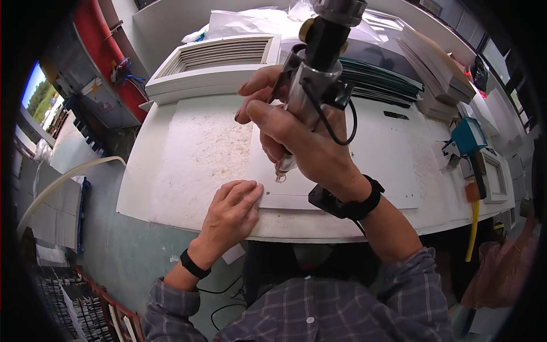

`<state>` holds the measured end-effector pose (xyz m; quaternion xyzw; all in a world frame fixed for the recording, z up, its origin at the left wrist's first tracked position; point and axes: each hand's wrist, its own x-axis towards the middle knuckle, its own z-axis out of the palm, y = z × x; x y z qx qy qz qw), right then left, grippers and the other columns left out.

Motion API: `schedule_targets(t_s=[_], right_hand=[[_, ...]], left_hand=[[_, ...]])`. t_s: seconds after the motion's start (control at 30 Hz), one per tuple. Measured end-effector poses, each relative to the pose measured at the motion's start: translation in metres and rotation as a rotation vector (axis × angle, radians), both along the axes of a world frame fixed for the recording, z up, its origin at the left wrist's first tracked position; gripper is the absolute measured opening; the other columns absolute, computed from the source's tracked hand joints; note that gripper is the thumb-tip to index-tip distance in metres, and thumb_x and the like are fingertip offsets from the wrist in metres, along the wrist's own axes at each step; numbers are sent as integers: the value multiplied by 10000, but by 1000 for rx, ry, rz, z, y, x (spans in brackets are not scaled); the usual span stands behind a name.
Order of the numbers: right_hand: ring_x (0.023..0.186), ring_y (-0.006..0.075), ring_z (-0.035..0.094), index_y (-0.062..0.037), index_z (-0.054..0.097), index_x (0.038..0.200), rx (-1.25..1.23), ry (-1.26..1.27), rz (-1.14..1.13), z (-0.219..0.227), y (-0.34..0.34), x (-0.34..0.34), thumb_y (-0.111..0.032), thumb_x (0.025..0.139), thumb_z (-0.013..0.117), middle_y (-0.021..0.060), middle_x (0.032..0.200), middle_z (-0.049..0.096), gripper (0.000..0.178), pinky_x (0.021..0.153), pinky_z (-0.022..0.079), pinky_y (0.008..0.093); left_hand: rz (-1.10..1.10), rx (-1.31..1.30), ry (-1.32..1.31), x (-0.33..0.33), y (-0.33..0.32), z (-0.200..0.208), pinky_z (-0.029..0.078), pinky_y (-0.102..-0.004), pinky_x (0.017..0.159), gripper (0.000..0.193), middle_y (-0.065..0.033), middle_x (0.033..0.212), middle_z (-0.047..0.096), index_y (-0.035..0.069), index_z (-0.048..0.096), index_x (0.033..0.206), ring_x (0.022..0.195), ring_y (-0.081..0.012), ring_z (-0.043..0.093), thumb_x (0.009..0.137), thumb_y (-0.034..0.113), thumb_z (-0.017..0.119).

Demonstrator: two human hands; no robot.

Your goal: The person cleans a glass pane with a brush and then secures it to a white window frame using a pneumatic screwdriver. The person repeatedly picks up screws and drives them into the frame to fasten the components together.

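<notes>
My right hand is closed around an upright black and silver power tool with a clear sleeve. Its exact kind I cannot make out. The narrow tip points down over the near left part of a flat white board; contact is hard to judge. My left hand lies flat beside the tip, fingers stretched out at the board's near left corner. A small dark spot shows on the board close to those fingertips. Both wrists carry black bands.
White louvred panels are stacked at the back left of the white table. Dark green sheets and pale boards lie at the back right. A teal tool with a yellow hose rests right. Another person is at far right.
</notes>
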<state>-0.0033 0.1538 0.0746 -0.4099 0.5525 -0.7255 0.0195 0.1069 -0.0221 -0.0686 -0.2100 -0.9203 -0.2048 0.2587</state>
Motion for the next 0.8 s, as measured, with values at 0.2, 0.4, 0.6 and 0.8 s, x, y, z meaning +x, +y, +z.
schedule_targets(t_s=[0.2,0.4,0.6,0.8], right_hand=[[513,52,505,30,575,1293,-82,121,-380,32,92,-22,-250,993,612,95,922,701,413,497,465,255],[553,50,496,-4,579,1313,-167,15,-543,25,163,-28,-246,988,613,87,976,685,406,527,456,249],[541,55,502,-5,548,1314,-266,-94,-540,15,181,-33,-240,983,619,81,960,642,412,511,456,249],[518,82,515,27,545,1280,-306,-199,-471,9,189,-36,-190,975,613,125,906,642,380,511,464,279]], left_hand=[[13,15,-33,1,3,4,542,-403,955,428,-119,1196,653,24,694,1196,1115,-322,615,774,-41,720],[8,-125,-99,-3,15,35,558,-382,876,321,-117,1078,685,23,691,1151,1002,-295,650,834,16,742],[-90,164,-524,-97,70,86,563,-327,757,268,-82,884,705,29,693,1136,777,-204,672,901,121,783],[-224,90,-473,-160,118,64,546,-334,732,248,-85,867,696,30,693,1076,780,-203,665,885,154,792]])
